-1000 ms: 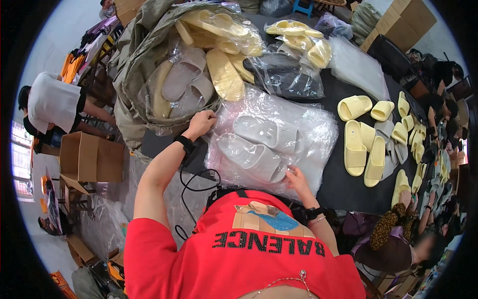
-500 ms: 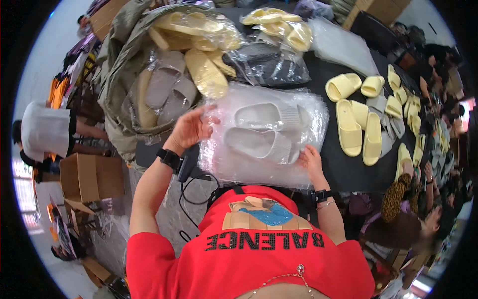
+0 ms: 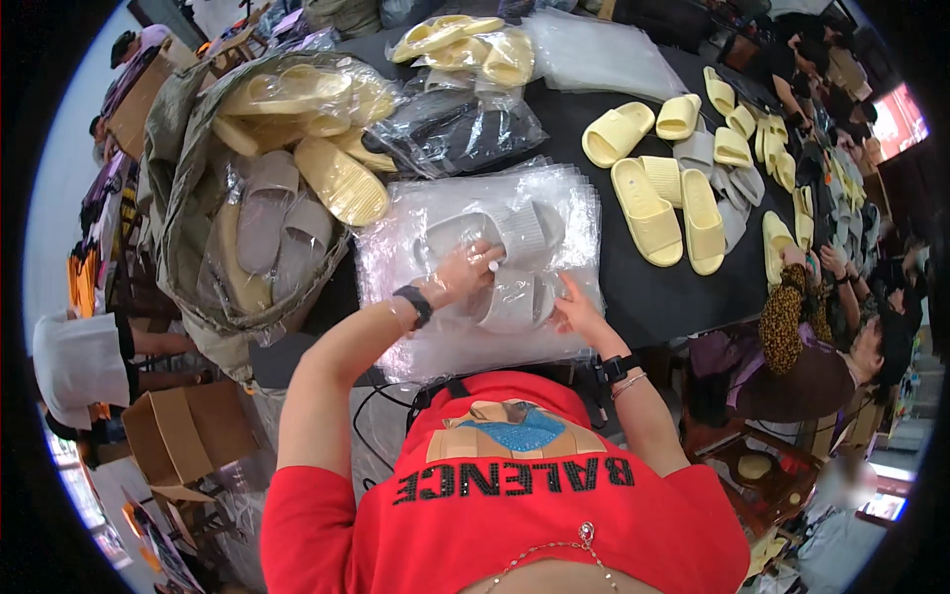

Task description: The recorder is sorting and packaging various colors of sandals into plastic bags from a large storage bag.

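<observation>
The left hand [image 3: 463,277] bends its fingers over light-grey ribbed slide slippers [image 3: 534,233]; whether it pinches anything, I cannot tell. The right hand [image 3: 582,315], thumb and forefinger apart, is beside them. The pair lies side by side on clear plastic bags [image 3: 396,348] at the worktop's [image 3: 633,297] near edge.

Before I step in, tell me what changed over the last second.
The left hand moved right, from the left edge of the bag stack to over the gray slippers. The right hand stayed by their right end; the loose yellow slippers stayed put.
</observation>
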{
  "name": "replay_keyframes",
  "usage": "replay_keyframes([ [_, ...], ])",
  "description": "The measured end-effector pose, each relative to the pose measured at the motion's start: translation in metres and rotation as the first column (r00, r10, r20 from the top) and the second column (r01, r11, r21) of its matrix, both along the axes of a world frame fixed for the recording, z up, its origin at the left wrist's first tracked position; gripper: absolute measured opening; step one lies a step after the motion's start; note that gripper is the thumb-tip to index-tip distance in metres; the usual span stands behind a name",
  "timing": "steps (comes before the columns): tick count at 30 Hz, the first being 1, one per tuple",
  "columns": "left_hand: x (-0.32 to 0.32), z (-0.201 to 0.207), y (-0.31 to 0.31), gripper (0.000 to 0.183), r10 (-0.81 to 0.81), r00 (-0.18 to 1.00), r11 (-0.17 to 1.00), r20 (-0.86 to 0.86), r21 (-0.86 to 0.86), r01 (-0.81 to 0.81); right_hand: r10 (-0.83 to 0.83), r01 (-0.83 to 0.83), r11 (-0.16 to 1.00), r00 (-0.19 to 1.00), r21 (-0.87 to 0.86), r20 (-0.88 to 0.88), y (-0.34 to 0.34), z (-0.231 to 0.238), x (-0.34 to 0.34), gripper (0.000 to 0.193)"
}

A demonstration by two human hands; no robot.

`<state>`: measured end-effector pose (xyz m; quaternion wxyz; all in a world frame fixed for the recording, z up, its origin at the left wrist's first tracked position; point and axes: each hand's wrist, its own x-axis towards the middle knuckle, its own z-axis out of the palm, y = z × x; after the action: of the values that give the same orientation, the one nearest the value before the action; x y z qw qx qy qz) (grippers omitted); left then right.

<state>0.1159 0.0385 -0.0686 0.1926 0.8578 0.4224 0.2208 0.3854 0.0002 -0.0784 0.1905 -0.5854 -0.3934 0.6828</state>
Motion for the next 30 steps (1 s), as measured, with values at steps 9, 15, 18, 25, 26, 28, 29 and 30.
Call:
replay_keyframes([
  [9, -0.015, 0.009, -0.005, 0.026, 0.141, 0.969, 0.987, -0.203, 0.107, -0.121, -0.191, 0.178, 0.954, 0.981, 0.241, 0.032, -0.013, -0.024, 0.007, 0.041],
  [15, -0.13, -0.015, -0.033, 0.032, 0.255, 0.906, 0.967, -0.338, 0.064, -0.248, -0.267, 0.186, 0.912, 0.946, 0.365, 0.186, -0.002, -0.004, 0.018, 0.029],
  [18, -0.14, 0.005, -0.041, 0.028, 0.38, 0.859, 0.92, -0.344, 0.049, -0.388, -0.279, 0.162, 0.906, 0.924, 0.39, 0.263, 0.0, -0.008, 0.025, 0.028],
  [25, -0.188, 0.016, -0.04, 0.02, 0.646, 0.634, 0.756, 0.425, -0.467, -0.458, -0.295, 0.09, 0.876, 0.877, 0.474, 0.379, -0.003, 0.009, 0.041, 0.033],
  [26, -0.19, 0.024, -0.033, 0.018, 0.772, 0.259, 0.636, 0.581, -0.714, -0.293, -0.31, 0.089, 0.866, 0.867, 0.491, 0.39, -0.005, 0.009, 0.049, 0.034],
  [28, -0.204, 0.04, -0.025, 0.024, 0.716, 0.202, 0.681, 0.668, -0.604, -0.414, -0.309, 0.067, 0.857, 0.86, 0.511, 0.406, -0.009, 0.015, 0.054, 0.036],
  [29, -0.192, 0.065, -0.014, 0.025, 0.674, 0.099, 0.69, 0.732, -0.576, -0.438, -0.317, 0.064, 0.85, 0.855, 0.523, 0.411, -0.012, 0.016, 0.06, 0.036],
  [30, -0.191, 0.088, -0.008, 0.025, 0.684, 0.18, 0.633, 0.707, -0.452, -0.628, -0.315, 0.054, 0.842, 0.857, 0.536, 0.408, -0.015, 0.017, 0.061, 0.037],
])
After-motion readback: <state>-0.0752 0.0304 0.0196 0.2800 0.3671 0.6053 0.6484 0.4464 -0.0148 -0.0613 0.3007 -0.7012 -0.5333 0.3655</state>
